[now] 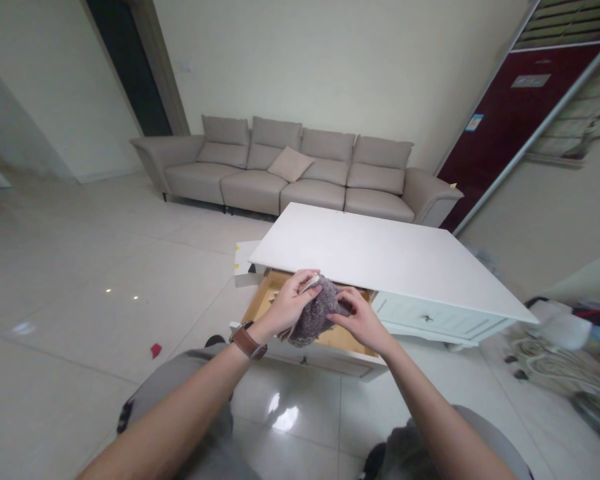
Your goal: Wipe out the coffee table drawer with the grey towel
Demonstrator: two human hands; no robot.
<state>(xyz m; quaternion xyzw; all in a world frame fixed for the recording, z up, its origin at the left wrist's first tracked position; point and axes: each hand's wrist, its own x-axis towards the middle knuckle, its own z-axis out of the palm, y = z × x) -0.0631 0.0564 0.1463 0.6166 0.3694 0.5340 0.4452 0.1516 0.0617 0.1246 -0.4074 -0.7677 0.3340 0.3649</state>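
Observation:
Both hands hold a grey fuzzy cloth (316,315) above an open wooden drawer (263,301) of a white coffee table (380,257). My left hand (291,301), with a brown watch strap at the wrist, grips the cloth's upper left side, fingers curled over it. My right hand (361,319) pinches the cloth's right edge. Something pale shows between the left fingers at the top of the cloth; I cannot make out what it is. The drawer's white front (325,355) is pulled out toward me.
A beige sofa (300,175) with a cushion stands against the far wall. A second shut drawer (427,317) is to the right. Clutter and cables (555,360) lie on the floor at right. A small red scrap (156,350) lies on the glossy tiles at left.

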